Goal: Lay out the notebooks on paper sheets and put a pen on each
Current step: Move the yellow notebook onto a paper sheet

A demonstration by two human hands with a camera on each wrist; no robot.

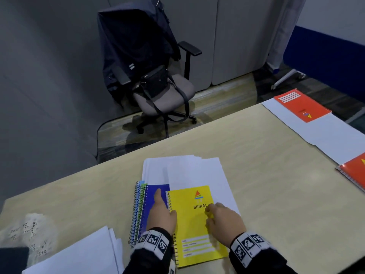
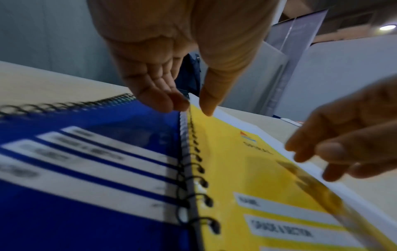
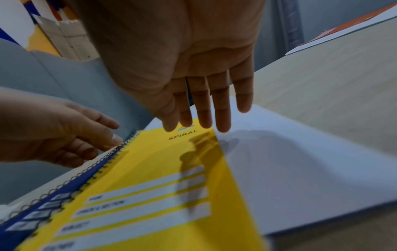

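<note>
The yellow spiral-bound notebook (image 1: 194,220), printed "SPIRAL", lies on white paper sheets (image 1: 199,171) under both hands. The right hand (image 1: 223,222) hovers over its cover, fingers straight. The left hand (image 1: 162,210), fingers extended, touches the blue spiral-bound notebook (image 1: 156,191) beside it.

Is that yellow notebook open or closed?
Closed: the yellow notebook lies flat with its printed front cover facing up, partly over a white paper sheet.

At the lower centre of the frame one notebook (image 1: 194,222) lies on a paper sheet (image 1: 199,175), right of a notebook stack (image 1: 147,206). Two more notebooks (image 1: 302,105) lie at the right edge on sheets (image 1: 331,135).
</note>
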